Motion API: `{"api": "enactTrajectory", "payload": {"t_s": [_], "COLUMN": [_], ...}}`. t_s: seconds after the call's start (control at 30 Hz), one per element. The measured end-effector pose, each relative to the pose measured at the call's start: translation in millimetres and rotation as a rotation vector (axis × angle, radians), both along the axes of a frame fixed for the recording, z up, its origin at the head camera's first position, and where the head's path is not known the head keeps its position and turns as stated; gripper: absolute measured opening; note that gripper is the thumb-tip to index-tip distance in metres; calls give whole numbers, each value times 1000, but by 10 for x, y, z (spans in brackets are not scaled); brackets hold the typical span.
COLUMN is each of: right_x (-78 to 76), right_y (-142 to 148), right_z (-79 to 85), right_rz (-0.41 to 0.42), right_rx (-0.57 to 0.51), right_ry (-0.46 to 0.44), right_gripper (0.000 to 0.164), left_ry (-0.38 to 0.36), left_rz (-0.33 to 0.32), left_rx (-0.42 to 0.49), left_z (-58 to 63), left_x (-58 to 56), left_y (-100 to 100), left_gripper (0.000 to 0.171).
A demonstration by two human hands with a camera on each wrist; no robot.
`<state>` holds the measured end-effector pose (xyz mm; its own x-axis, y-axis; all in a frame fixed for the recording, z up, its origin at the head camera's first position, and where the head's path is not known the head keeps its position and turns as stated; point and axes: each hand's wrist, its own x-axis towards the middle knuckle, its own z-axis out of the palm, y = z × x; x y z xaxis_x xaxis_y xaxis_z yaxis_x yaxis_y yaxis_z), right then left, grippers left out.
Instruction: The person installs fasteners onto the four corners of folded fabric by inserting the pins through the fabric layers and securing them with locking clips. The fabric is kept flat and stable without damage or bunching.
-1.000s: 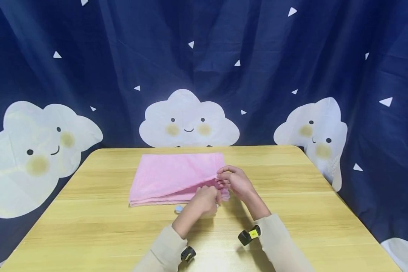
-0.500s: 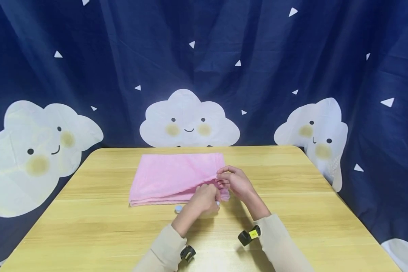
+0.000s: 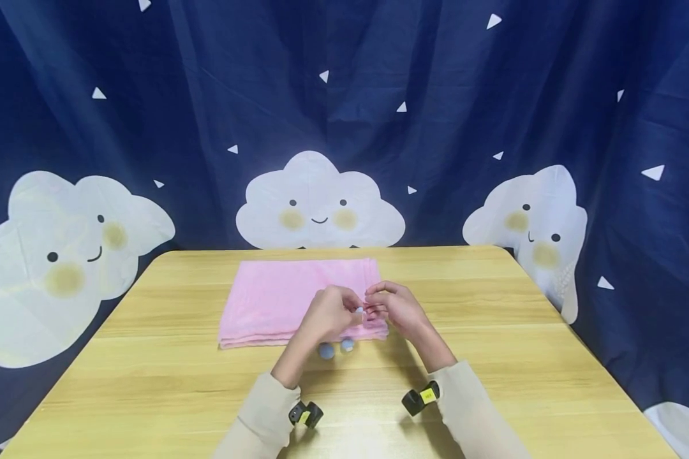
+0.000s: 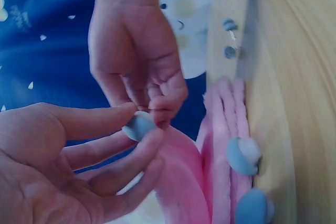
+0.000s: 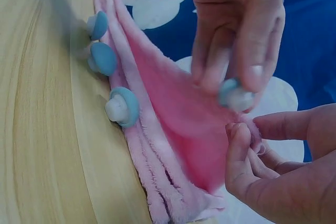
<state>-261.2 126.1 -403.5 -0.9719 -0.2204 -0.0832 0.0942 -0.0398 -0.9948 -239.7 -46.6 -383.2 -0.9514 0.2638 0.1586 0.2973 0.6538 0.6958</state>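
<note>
A folded pink blanket lies on the wooden table, and my right hand pinches its raised right front corner between fingers and thumb. Close to that corner, my left hand holds a small mushroom-shaped clip with a blue-grey cap and white stem. In the right wrist view, the held clip is blurred, just above the pinched corner. The corner's upper layer stands off the layers below, leaving a gap. More such clips, one a blue clip and another a blue-and-white clip, lie along the blanket's front edge.
Three loose clips show in the right wrist view, the closest clip beside the blanket's layered edge. The light wooden table extends around the blanket. Behind it hangs a dark blue curtain with white clouds and triangles.
My left hand has lifted from the table in front of the blanket up to the raised corner, carrying a clip. Two clips on the table are now uncovered. My right hand stays at the corner.
</note>
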Motion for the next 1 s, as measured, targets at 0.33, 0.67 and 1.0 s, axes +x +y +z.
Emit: {"api": "enactTrajectory", "payload": {"t_s": [0.33,0.67,1.0], "right_x": [-15,-22,-17], "right_y": [10,7,9], "right_z": [-17,-25,-29], "right_rz": [2,-26,-11], "right_rx": [12,31,41], "right_ry": [-1,-7,-2], "right_gripper": [20,21,22], "left_ry": [10,-70,-19], "left_rz": [80,103,58], "left_rx": [322,618,627], "left_z": [-76,-232,-266], "left_x": [-91,-175,-191], "left_y": [-35,-40,-22], "left_gripper": [21,26,25]}}
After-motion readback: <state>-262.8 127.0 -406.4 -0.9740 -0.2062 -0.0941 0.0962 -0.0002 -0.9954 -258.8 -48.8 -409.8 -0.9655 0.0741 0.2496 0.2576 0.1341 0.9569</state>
